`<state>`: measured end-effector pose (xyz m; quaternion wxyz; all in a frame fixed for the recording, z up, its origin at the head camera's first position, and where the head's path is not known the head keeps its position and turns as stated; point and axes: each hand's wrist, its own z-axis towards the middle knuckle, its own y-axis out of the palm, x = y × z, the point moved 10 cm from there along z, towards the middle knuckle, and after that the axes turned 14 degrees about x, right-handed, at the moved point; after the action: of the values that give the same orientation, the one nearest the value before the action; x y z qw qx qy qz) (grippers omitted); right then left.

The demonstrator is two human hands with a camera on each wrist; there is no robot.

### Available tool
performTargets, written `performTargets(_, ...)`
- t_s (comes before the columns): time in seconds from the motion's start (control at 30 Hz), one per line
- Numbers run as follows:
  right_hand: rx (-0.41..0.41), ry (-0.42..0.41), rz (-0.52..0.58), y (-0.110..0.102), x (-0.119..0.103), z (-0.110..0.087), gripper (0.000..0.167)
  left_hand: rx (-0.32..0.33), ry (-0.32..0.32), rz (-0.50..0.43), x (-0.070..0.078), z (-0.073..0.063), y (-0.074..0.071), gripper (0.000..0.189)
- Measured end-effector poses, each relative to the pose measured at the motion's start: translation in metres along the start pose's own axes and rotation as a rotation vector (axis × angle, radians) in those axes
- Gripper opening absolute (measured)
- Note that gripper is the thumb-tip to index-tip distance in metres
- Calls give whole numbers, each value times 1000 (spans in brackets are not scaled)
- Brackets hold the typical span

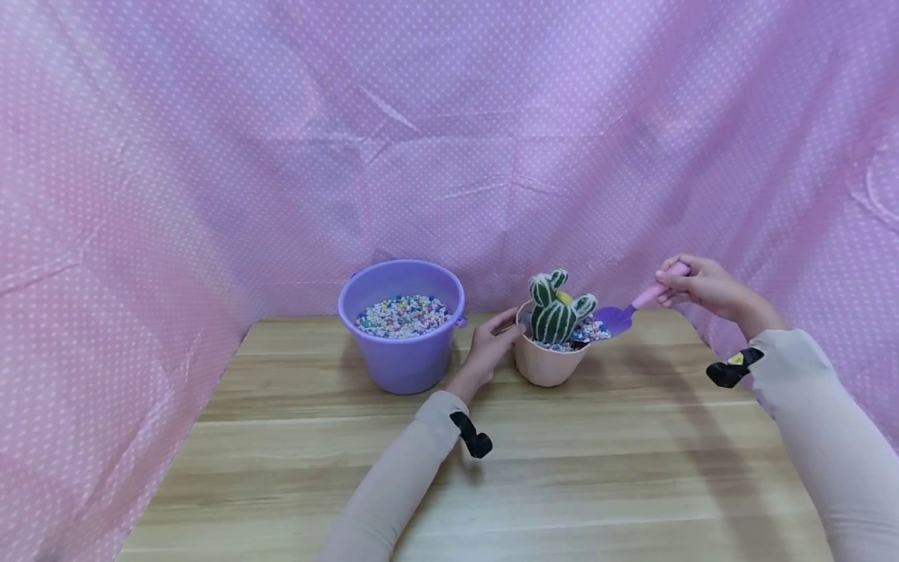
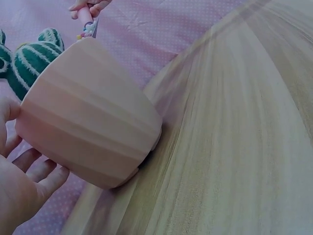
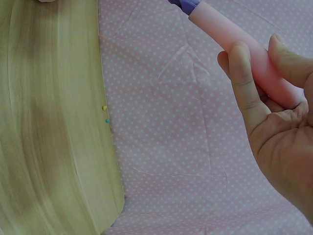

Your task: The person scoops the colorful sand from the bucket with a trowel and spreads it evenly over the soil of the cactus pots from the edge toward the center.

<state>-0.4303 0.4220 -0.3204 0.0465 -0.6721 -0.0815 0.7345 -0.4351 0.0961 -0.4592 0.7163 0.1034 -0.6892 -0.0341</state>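
A peach flowerpot (image 1: 549, 365) stands on the table, holding a green-and-white knitted cactus (image 1: 553, 321) and small multicoloured beads. My left hand (image 1: 492, 343) holds the pot's left side, with the thumb at the rim; in the left wrist view the fingers (image 2: 41, 171) curve against its wall. My right hand (image 1: 709, 289) grips the pink handle of a trowel (image 1: 653, 294). Its purple blade, bearing beads, tilts over the pot's right rim beside the cactus. In the right wrist view, fingers and thumb wrap the handle (image 3: 234, 39), and most of the blade is out of frame.
Left of the pot stands a purple bucket (image 1: 407, 363) with many multicoloured beads (image 1: 403, 316) inside. The wooden table (image 1: 492, 499) ends at a pink dotted cloth (image 1: 449, 156) behind and at the sides. Two tiny beads (image 3: 104, 108) lie at the table's edge.
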Motion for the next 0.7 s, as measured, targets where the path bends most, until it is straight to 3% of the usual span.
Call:
performTargets(0.13,-11,-10,-23,0,-2,0,15,23,17,1,1,-4,-2,43)
performTargets(0.33,-4,-18,-86,-1,-6,1,12,-4,8,-20,2,-10,2,53)
performTargets(0.7,-4,-24,-188,2,-10,5,9,-30,-29,36,-1,-3,2,55)
